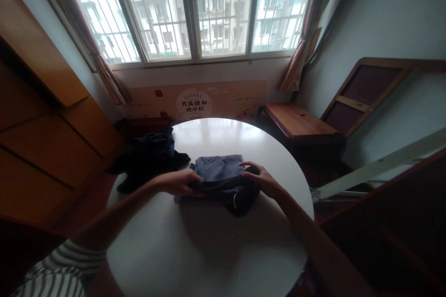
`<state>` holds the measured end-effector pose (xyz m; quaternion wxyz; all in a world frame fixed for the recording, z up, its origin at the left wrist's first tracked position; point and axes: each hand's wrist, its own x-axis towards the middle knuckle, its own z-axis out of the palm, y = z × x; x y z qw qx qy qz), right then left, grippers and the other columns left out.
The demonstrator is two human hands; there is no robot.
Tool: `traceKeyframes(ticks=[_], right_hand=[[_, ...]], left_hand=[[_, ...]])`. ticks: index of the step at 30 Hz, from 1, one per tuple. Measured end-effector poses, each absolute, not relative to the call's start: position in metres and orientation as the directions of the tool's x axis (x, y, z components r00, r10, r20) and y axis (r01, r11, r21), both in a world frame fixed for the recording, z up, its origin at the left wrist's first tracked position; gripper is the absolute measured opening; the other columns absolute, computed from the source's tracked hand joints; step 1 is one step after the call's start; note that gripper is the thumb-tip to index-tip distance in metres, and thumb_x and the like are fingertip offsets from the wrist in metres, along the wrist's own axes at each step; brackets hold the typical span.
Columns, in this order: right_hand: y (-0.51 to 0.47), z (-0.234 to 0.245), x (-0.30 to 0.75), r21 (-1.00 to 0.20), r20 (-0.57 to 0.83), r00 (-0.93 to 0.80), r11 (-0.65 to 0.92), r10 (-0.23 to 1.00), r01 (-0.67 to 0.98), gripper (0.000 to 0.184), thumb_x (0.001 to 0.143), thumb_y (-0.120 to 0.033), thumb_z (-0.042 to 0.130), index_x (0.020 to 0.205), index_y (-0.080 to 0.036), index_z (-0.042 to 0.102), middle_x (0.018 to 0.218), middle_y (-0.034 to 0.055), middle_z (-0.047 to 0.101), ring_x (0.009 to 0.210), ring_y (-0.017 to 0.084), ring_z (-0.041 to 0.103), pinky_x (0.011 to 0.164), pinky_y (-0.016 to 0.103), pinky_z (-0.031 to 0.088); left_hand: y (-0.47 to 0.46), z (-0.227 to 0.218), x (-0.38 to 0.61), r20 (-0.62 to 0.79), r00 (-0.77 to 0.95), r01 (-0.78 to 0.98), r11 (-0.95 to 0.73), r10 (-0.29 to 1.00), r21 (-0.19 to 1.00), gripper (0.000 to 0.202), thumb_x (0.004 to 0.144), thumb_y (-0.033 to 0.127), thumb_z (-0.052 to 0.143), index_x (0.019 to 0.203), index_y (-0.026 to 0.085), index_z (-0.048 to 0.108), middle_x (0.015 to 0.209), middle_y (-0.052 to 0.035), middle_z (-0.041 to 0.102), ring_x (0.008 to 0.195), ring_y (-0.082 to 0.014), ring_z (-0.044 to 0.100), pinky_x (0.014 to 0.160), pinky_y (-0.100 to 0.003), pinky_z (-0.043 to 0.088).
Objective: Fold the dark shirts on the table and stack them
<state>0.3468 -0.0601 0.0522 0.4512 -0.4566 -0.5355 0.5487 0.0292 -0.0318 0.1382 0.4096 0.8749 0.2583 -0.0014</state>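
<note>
A dark piece of clothing (219, 189), black with a small pale curved mark near its right end, is held between my two hands above the round white table. My left hand (183, 182) grips its left end, fingers closed on the cloth. At the other end my right hand (261, 179) curls its thumb and fingers around the fabric. Just behind the dark cloth lies a folded grey garment (219, 167), partly covered by it. Which kind of clothing each one is, I cannot make out.
A heap of dark clothes (149, 151) sits at the table's left edge. The round white table (216, 250) stands before a barred window. To the right are a low wooden bench (299, 118) and a pale slanted beam (383, 162); wooden cabinets (38, 158) line the left.
</note>
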Motion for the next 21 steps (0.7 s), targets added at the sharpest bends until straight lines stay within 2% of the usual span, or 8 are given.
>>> traceKeyframes(ticks=[2, 4, 6, 8, 12, 15, 19, 21], right_hand=[[-0.065, 0.057, 0.351, -0.996, -0.030, -0.389, -0.060, 0.921, -0.066, 0.064, 0.062, -0.057, 0.083, 0.110, -0.019, 0.069, 0.097, 0.0039, 0.066, 0.073, 0.017, 0.062, 0.060, 0.025, 0.048], [-0.067, 0.060, 0.353, -0.985, 0.002, -0.437, -0.073, 0.899, -0.156, 0.070, 0.063, -0.065, 0.078, 0.115, -0.020, 0.067, 0.101, 0.0057, 0.068, 0.079, 0.020, 0.065, 0.065, 0.028, 0.051], [-0.065, 0.061, 0.353, -0.978, 0.002, -0.296, -0.060, 0.955, -0.201, 0.070, 0.068, -0.068, 0.073, 0.119, -0.021, 0.065, 0.099, 0.0063, 0.070, 0.084, 0.023, 0.067, 0.070, 0.031, 0.054], [-0.060, 0.059, 0.354, -0.985, -0.052, -0.071, -0.063, 0.996, -0.161, 0.071, 0.068, -0.061, 0.077, 0.125, -0.022, 0.060, 0.102, 0.0071, 0.071, 0.088, 0.025, 0.068, 0.074, 0.034, 0.056], [-0.046, 0.043, 0.362, -0.988, -0.135, 0.191, -0.145, 0.972, 0.043, 0.104, 0.051, -0.043, 0.092, 0.141, -0.019, 0.047, 0.122, 0.0160, 0.065, 0.105, 0.031, 0.066, 0.084, 0.040, 0.056], [-0.039, 0.027, 0.371, -0.975, -0.085, 0.239, -0.130, 0.967, 0.179, 0.102, 0.042, -0.036, 0.094, 0.134, -0.014, 0.054, 0.121, 0.0188, 0.065, 0.110, 0.034, 0.063, 0.090, 0.043, 0.054], [-0.035, 0.017, 0.375, -0.997, -0.028, 0.115, -0.035, 0.993, 0.062, 0.072, 0.052, -0.033, 0.087, 0.118, -0.013, 0.065, 0.096, 0.0102, 0.073, 0.087, 0.029, 0.070, 0.081, 0.043, 0.056], [-0.034, 0.019, 0.373, -0.999, 0.038, 0.073, 0.037, 0.997, 0.016, 0.057, 0.058, -0.033, 0.083, 0.109, -0.014, 0.068, 0.095, 0.0080, 0.074, 0.089, 0.027, 0.069, 0.084, 0.042, 0.055]], left_hand=[[-0.028, 0.162, 0.021, -0.136, 0.850, 0.375, -0.401, 0.509, 0.836, 0.030, 0.086, 0.040, 0.065, 0.082, 0.010, 0.067, 0.066, 0.0014, 0.058, 0.059, -0.0105, 0.050, 0.055, -0.019, 0.040], [-0.016, 0.175, 0.018, 0.003, 0.748, 0.314, -0.359, 0.663, 0.879, 0.032, 0.085, 0.042, 0.067, 0.086, 0.009, 0.067, 0.073, -0.0006, 0.062, 0.065, -0.0120, 0.053, 0.061, -0.021, 0.044], [0.004, 0.174, 0.017, 0.144, 0.608, 0.332, -0.415, 0.781, 0.847, 0.032, 0.087, 0.042, 0.064, 0.092, 0.010, 0.066, 0.080, -0.0023, 0.065, 0.071, -0.0141, 0.057, 0.067, -0.024, 0.047], [0.028, 0.163, 0.019, 0.260, 0.479, 0.464, -0.493, 0.838, 0.736, 0.029, 0.089, 0.039, 0.060, 0.098, 0.012, 0.067, 0.086, -0.0042, 0.067, 0.077, -0.0170, 0.060, 0.074, -0.029, 0.050], [0.059, 0.130, 0.026, 0.413, 0.317, 0.676, -0.509, 0.854, 0.533, 0.027, 0.083, 0.019, 0.060, 0.107, 0.010, 0.066, 0.108, -0.0125, 0.067, 0.103, -0.0260, 0.060, 0.101, -0.043, 0.043], [0.059, 0.108, 0.038, 0.379, 0.404, 0.674, -0.551, 0.833, 0.492, 0.025, 0.087, 0.022, 0.055, 0.108, 0.013, 0.068, 0.114, -0.0122, 0.067, 0.111, -0.0257, 0.061, 0.105, -0.040, 0.042], [0.062, 0.083, 0.056, 0.238, 0.590, 0.642, -0.627, 0.771, 0.440, 0.041, 0.098, 0.045, 0.042, 0.109, 0.016, 0.069, 0.115, -0.0117, 0.070, 0.110, -0.0252, 0.064, 0.102, -0.036, 0.045], [0.071, 0.072, 0.065, 0.217, 0.619, 0.638, -0.644, 0.755, 0.422, 0.048, 0.100, 0.050, 0.037, 0.115, 0.016, 0.068, 0.122, -0.0128, 0.068, 0.116, -0.0257, 0.062, 0.105, -0.037, 0.043]])
